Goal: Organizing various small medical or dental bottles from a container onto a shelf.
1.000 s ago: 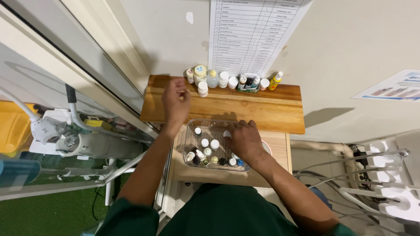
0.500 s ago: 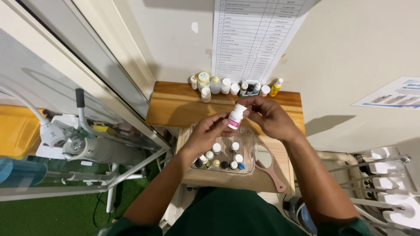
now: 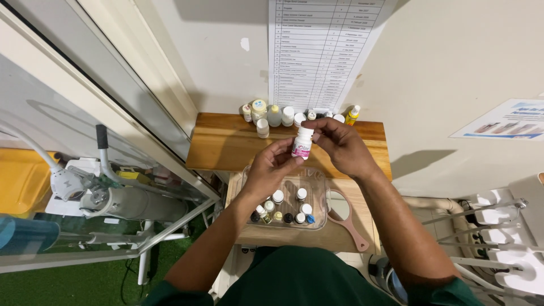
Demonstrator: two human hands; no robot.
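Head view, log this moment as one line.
both hands: hold small white plastic bottle with pink label | below: clear plastic tray of vials

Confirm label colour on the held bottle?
Pink on the white bottle, head view.

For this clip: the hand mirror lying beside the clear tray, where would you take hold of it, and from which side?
Probably by the handle of the pink hand mirror, coming from above at the near right. The handle angles toward the person and its end juts free at the board's edge, while the round glass lies flat close against the clear tray, leaving little finger room there.
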